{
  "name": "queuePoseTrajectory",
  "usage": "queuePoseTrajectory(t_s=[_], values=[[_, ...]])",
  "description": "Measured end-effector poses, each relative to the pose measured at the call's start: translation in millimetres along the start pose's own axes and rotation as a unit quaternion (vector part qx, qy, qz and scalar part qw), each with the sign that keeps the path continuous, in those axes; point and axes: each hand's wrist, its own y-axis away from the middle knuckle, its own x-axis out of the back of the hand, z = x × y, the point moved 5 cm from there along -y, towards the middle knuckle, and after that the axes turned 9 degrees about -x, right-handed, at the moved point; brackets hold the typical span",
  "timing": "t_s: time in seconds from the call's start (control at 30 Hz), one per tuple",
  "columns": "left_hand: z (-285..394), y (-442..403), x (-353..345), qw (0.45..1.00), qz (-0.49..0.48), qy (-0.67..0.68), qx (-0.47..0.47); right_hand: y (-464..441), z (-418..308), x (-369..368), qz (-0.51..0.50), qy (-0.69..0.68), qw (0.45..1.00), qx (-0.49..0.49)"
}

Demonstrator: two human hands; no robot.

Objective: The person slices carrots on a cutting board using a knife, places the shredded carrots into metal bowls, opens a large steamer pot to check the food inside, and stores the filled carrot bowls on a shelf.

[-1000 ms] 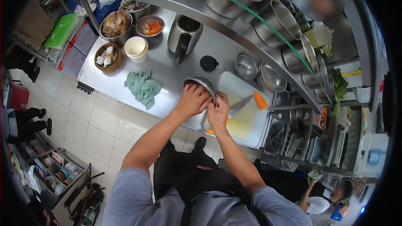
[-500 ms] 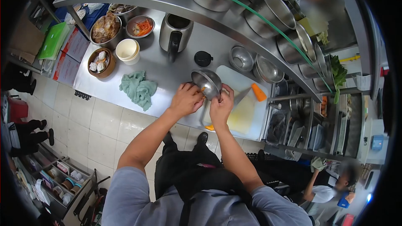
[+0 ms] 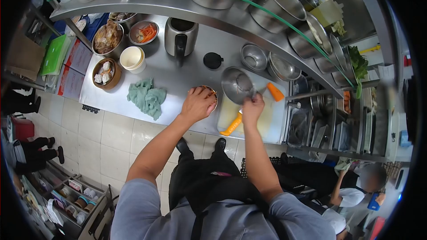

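Observation:
My right hand (image 3: 252, 109) pinches the rim of a metal bowl (image 3: 235, 83), tilted above the cutting board. Palm down, my left hand (image 3: 199, 103) curls over a small round bowl (image 3: 215, 103) on the counter; orange bits show at its edge, and the hand hides most of it. On the white cutting board (image 3: 276, 126) lie a knife with a yellow handle (image 3: 232, 125) and an orange carrot piece (image 3: 275, 92). The right hand partly covers the knife's blade. A green cloth (image 3: 147, 98) lies crumpled left of my left hand.
A metal jug (image 3: 189, 40), black lid (image 3: 213, 61), stacked cream cups (image 3: 132, 58), dumpling steamer (image 3: 106, 74) and bowl of orange shreds (image 3: 143, 33) stand on the steel counter (image 3: 178, 78). A shelf (image 3: 147, 11) with pots overhangs it. Another person (image 3: 349, 186) is at the right.
The metal bowl, held between both hands before, has moved right over the board in my right hand alone. My left hand now covers a small bowl. The knife handle is more exposed.

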Motion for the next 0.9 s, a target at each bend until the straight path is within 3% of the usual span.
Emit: queuePoseTrajectory(t_s=[0.03,0.07,0.13,0.37,0.47,0.5,0.57,0.6,0.67,0.9], values=[[0.6,-1.6,0.4,1.0,-0.002,0.0,-0.001,-8.8,19.5,11.3,-0.015,-0.093,0.982,-0.162],[2.5,-3.0,1.3,1.0,-0.003,0.001,-0.007,-11.6,12.9,24.3,-0.01,-0.096,0.982,-0.161],[1.7,-4.3,1.2,0.999,-0.033,0.009,0.027,-7.2,17.8,51.3,0.024,-0.204,0.925,-0.319],[3.2,-8.2,25.7,0.996,-0.042,0.082,0.019,5.1,109.1,134.8,-0.015,-0.294,0.866,-0.403],[8.9,-12.3,31.0,0.998,-0.061,0.015,0.024,21.4,126.7,146.3,-0.052,-0.307,0.835,-0.453],[9.4,-12.1,25.6,0.997,-0.076,-0.003,0.026,23.8,126.5,151.9,-0.05,-0.312,0.834,-0.452],[10.9,-10.9,12.1,0.995,-0.094,-0.02,0.022,41.8,87.5,164.7,-0.02,-0.144,0.863,-0.484],[9.5,-8.4,3.6,0.994,-0.101,-0.014,0.046,45.8,87.6,175.4,-0.016,-0.149,0.861,-0.486],[13.7,-8.0,-3.7,0.992,-0.112,-0.007,0.059,51.5,89.7,209.9,-0.011,-0.109,0.895,-0.432],[29.0,-19.2,-18.4,0.992,-0.094,-0.079,0.042,68.1,151.1,344.9,-0.055,-0.164,0.889,-0.423]])
